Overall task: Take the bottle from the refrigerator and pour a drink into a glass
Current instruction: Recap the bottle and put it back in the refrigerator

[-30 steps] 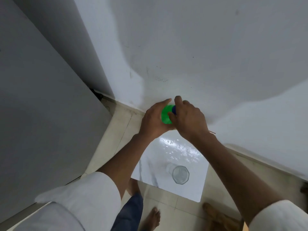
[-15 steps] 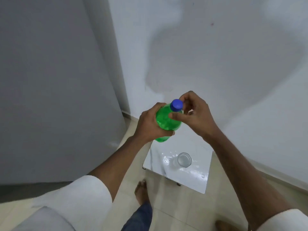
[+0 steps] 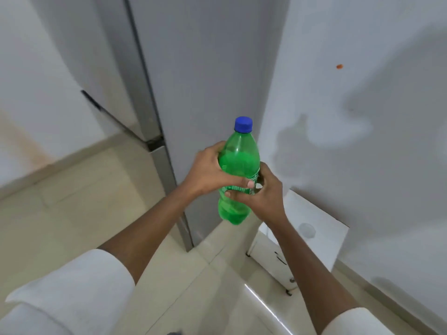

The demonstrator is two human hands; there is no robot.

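Note:
A green plastic bottle (image 3: pixel 238 163) with a blue cap (image 3: pixel 243 124) on it is held upright in mid-air in front of the grey refrigerator (image 3: pixel 203 76), whose doors are closed. My left hand (image 3: pixel 209 171) wraps the bottle's body from the left. My right hand (image 3: pixel 263 192) grips its lower middle from the right. Green liquid fills most of the bottle. A clear glass (image 3: pixel 306 230) stands on the small white table (image 3: pixel 326 228) at the lower right, below and to the right of the bottle.
A white wall (image 3: pixel 362 117) rises behind the table on the right. Pale tiled floor (image 3: pixel 84 201) spreads to the left and below. My white sleeves show at the bottom corners.
My right hand left the cap and moved down to the bottle's body. The view swung left toward the refrigerator, and the table with the glass shifted to the right.

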